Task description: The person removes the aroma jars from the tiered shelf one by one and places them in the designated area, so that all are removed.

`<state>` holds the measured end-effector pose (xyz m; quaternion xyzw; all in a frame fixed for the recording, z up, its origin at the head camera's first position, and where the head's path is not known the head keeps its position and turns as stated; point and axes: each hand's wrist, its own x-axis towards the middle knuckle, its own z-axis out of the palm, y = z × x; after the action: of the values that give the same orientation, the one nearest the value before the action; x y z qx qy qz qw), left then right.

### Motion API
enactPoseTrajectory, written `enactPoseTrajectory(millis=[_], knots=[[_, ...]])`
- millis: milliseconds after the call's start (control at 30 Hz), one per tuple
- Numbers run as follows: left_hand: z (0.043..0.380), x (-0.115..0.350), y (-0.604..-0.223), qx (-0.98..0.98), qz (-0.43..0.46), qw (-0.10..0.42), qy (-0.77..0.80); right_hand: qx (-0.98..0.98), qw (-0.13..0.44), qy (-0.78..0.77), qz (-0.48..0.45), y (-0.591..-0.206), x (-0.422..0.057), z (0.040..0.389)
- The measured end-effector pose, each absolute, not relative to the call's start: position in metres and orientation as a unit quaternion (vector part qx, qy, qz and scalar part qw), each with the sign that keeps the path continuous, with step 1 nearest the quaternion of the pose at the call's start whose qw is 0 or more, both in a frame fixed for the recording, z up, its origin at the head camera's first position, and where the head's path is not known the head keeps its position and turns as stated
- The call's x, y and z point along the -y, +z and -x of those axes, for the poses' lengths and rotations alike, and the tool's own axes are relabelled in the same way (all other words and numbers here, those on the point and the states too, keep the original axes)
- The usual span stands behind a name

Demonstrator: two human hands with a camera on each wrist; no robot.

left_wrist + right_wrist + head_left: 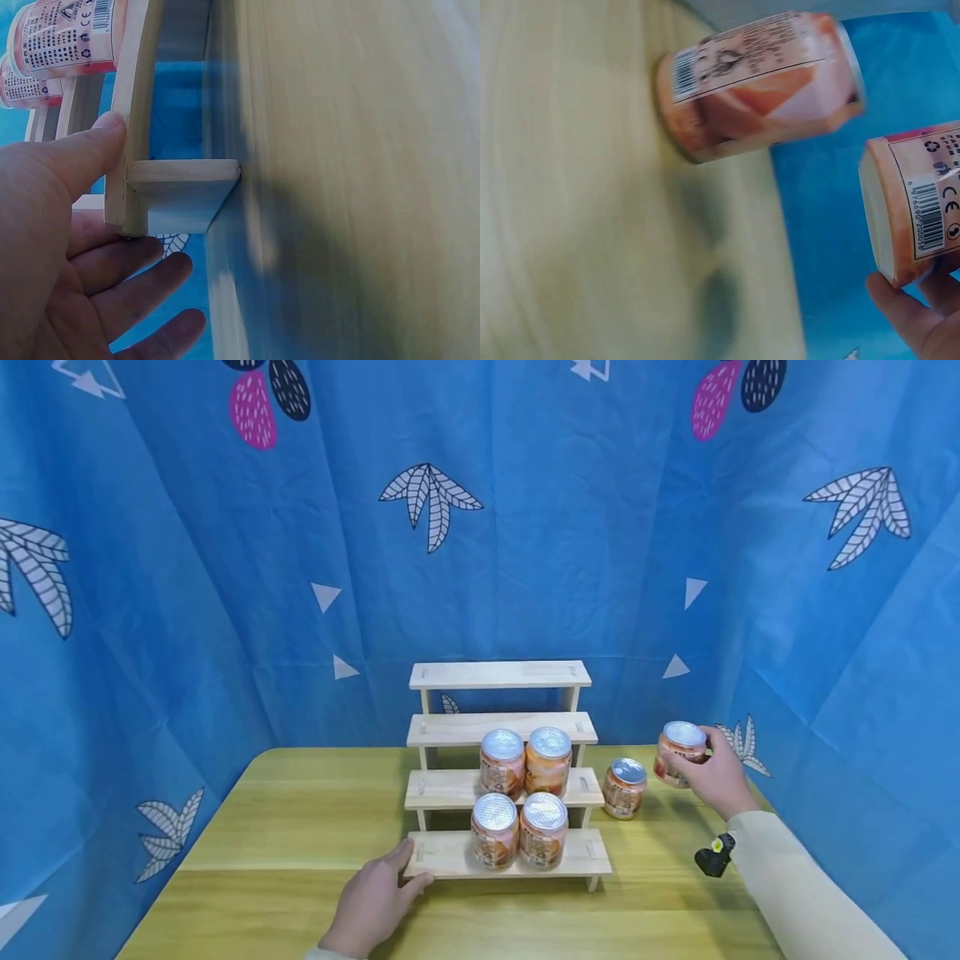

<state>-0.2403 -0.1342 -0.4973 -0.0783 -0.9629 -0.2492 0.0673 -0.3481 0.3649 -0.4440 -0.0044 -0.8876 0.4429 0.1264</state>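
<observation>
Above the table point(300, 818), the right hand point(722, 777) curls around a can point(673, 750) below its lid point(685, 732), the left hand point(375, 893) pinching a shelf point(446, 858).

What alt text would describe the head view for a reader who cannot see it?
A person's right hand holds a silver-topped can above a wooden table, near another can standing there. The left hand grips the end of a four-step wooden rack, whose two lower steps each carry two cans. A blue patterned curtain hangs behind.
</observation>
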Motion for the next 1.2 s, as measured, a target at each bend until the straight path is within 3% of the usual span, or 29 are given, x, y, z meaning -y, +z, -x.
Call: enactPoseTrajectory(millis=[367, 1200], knots=[[0.245, 0.133, -0.499, 0.964, 0.078, 0.065, -0.245, 0.893, 0.115, 0.434, 0.006, -0.481, -0.365, 0.354], [0.244, 0.135, -0.503, 0.964, 0.089, 0.078, -0.238, 0.892, 0.075, 0.446, 0.007, -0.520, -0.362, 0.352]])
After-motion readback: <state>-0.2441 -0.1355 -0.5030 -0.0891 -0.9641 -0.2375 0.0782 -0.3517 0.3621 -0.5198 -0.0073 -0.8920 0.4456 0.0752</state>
